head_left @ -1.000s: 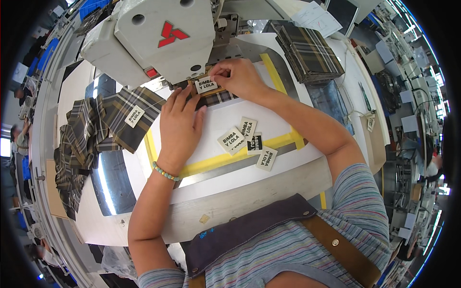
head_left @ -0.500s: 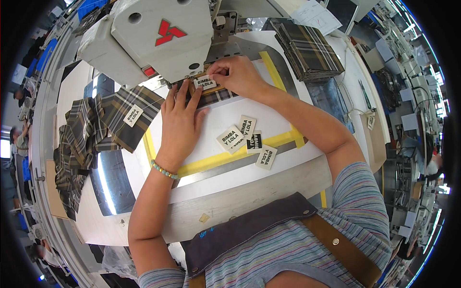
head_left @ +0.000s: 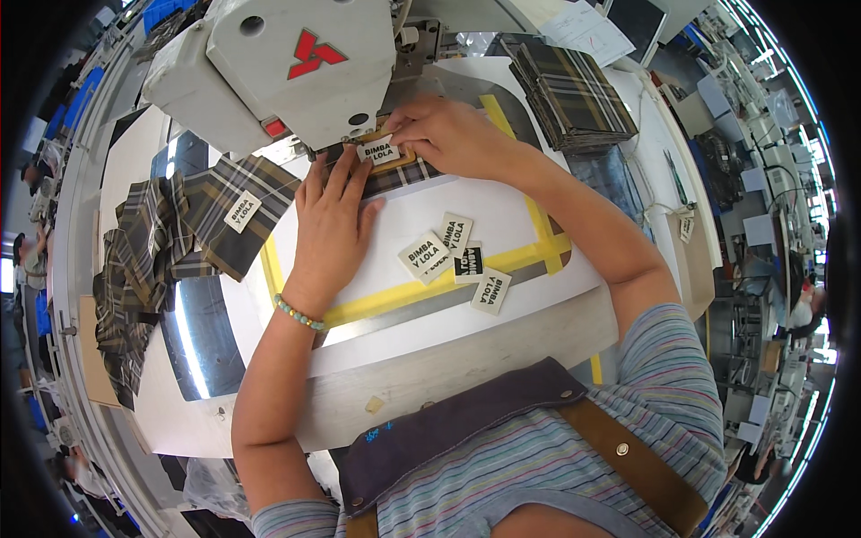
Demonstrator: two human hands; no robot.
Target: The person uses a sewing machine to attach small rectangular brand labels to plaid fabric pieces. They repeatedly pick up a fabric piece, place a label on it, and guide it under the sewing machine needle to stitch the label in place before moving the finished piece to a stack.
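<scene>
A white fabric label (head_left: pixel 378 150) with dark print lies on plaid fabric (head_left: pixel 405 179) beneath the sewing machine head (head_left: pixel 300 63). Around the label sits a tan clamp frame (head_left: pixel 401 165). My left hand (head_left: pixel 330 229) rests palm down, fingers stretched over the fabric, fingertips at the frame's and label's left side. My right hand (head_left: pixel 462 139) comes in from the right with bent fingers, its tips closed at the label's right edge. Between my forearms several loose labels (head_left: pixel 426 257) overlap on the white work surface, one of them dark.
Crumpled plaid pieces (head_left: pixel 143 260) lie at the left, the nearest with a label (head_left: pixel 242 212) on it. A stack of plaid pieces (head_left: pixel 578 94) stands at the far right. Yellow tape (head_left: pixel 404 300) borders the work area. Thread snips (head_left: pixel 674 177) lie at the right edge.
My right fingers have shifted from just above the label to its right edge. The left hand stays on the fabric, its fingers almost unmoved. The whole view has moved slightly.
</scene>
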